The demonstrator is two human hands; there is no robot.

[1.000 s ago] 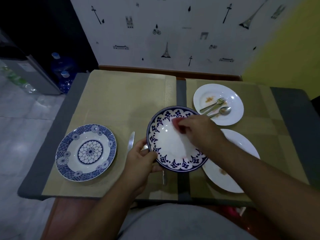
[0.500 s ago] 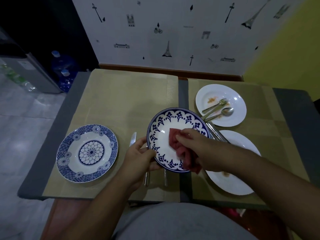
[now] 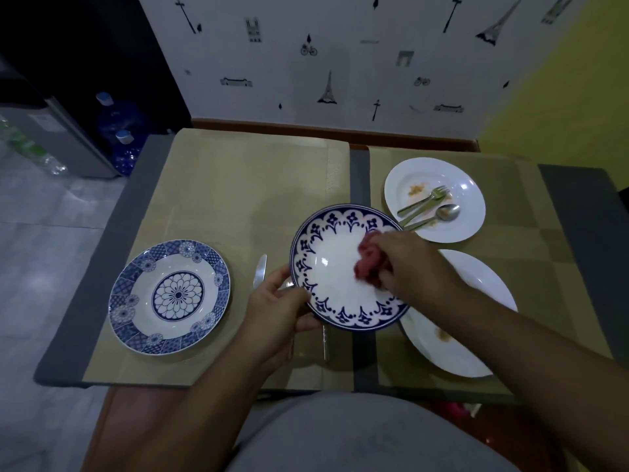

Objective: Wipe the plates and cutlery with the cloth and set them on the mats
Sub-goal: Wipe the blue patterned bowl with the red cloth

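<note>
**A:** The cloth [image 3: 369, 262] has swept from the plate's near side to its far right. The right hand [image 3: 408, 267] has its fingers curled tight on it.

**B:** So it's mid-wipe, I'd say. And the plate [image 3: 335, 270]?

**A:** It's lifted over the gap between the mats. The left hand [image 3: 282, 311] clamps its near-left rim.

**B:** Count?

**A:** Four plates: this one, the patterned plate [image 3: 170, 296] set on the left mat [image 3: 238, 185], and on the right mat [image 3: 531, 226] the far white plate [image 3: 405, 180] and near white plate [image 3: 476, 301], both stained. One fork [image 3: 425, 199], one spoon [image 3: 444, 212], one knife [image 3: 260, 270] and one handle [image 3: 325, 338] showing under the plate. One cloth.
</note>
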